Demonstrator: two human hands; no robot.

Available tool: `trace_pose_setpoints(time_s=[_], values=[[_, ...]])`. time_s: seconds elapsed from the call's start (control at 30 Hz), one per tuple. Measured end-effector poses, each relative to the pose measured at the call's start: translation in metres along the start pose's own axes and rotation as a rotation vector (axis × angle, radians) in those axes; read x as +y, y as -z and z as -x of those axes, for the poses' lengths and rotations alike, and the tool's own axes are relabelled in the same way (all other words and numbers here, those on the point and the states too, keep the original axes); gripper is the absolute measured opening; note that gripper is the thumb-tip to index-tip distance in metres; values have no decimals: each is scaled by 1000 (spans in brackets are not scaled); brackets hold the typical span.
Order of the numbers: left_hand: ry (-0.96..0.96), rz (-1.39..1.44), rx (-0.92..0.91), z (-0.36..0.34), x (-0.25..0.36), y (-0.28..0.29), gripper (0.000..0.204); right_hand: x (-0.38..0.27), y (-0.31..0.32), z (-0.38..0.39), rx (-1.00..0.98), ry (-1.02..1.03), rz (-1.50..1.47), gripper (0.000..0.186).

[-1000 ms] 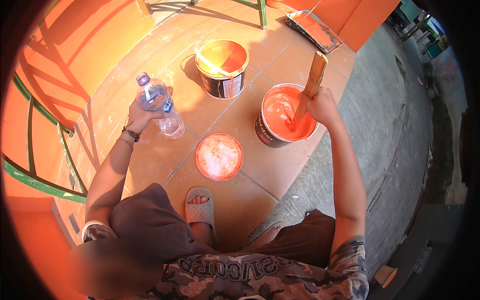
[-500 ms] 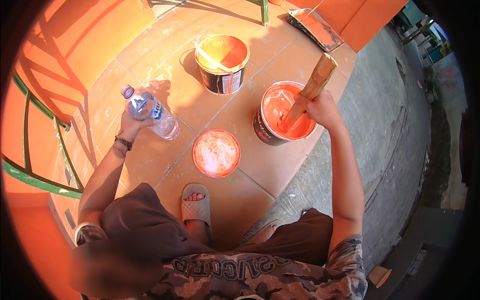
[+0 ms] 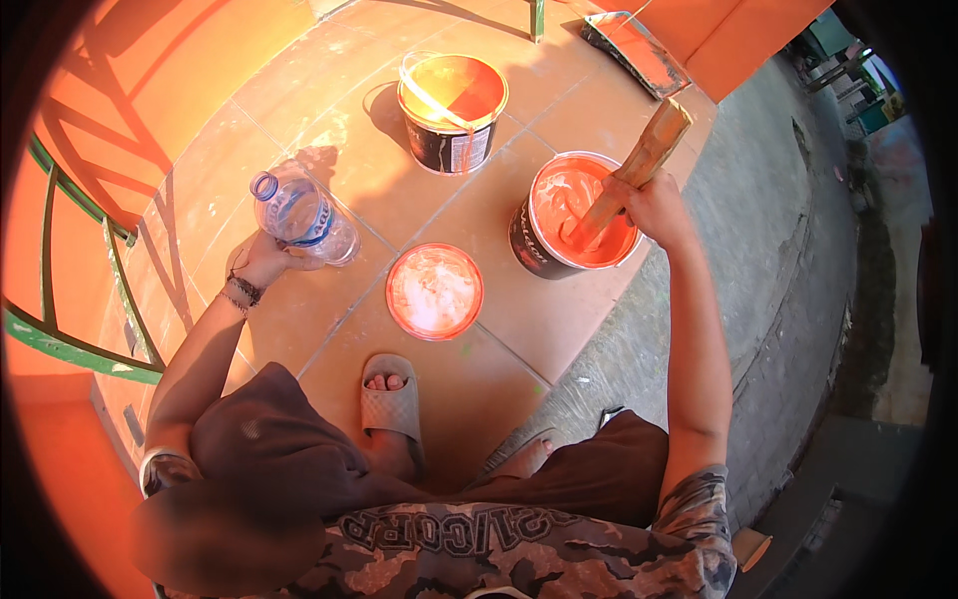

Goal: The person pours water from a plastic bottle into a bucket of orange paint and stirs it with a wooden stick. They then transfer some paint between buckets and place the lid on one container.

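My left hand (image 3: pixel 267 262) is closed around a clear plastic bottle (image 3: pixel 311 222) with a blue label and an uncapped mouth, held tilted above the tiles. On the right, my right hand (image 3: pixel 654 207) grips a wooden stick (image 3: pixel 647 150), its lower end down in orange paint (image 3: pixel 569 205). That paint fills much of a dark paint bucket (image 3: pixel 534 245) standing near the tile edge. Between my hands lies a round lid (image 3: pixel 435 292) smeared with orange and whitish paint. Behind it stands a second bucket (image 3: pixel 449 145), orange-stained inside, with its white handle across the opening.
A paint tray (image 3: pixel 634 52) with orange paint lies at the far right against an orange wall (image 3: pixel 738 40). Green metal railing (image 3: pixel 75 344) stands at my left. The tiled floor ends at grey concrete (image 3: pixel 738 270) on the right. My sandalled foot (image 3: pixel 391 404) is near the lid.
My left hand has shifted slightly, turning the bottle so its label faces more toward me. The stick has moved a little within the paint. The whole view has shifted slightly.
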State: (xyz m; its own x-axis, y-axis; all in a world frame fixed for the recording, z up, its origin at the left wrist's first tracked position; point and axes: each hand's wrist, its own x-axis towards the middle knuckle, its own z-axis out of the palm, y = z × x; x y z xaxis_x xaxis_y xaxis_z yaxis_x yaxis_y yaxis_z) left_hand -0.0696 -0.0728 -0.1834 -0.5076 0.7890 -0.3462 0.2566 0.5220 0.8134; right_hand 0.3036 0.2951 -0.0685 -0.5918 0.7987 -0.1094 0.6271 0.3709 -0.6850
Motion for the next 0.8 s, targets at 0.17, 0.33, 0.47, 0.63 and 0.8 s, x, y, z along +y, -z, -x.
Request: trace_pose_setpoints(time_s=[0.17,0.33,0.47,0.63,0.8], values=[[692,-625,-601,15,-9,-21,64,9,-18,-9,191,138,-242,21],[504,-737,-912,25,-2,-76,61,31,1,-14,261,114,116,24],[305,-840,-1035,16,24,-95,62,-4,2,11,48,19,53,27],[-96,-1047,-1005,-11,121,-113,64,-2,-16,-8,54,173,-238,24],[-528,-875,-686,10,223,-121,48,27,-5,-27,276,226,52,23]])
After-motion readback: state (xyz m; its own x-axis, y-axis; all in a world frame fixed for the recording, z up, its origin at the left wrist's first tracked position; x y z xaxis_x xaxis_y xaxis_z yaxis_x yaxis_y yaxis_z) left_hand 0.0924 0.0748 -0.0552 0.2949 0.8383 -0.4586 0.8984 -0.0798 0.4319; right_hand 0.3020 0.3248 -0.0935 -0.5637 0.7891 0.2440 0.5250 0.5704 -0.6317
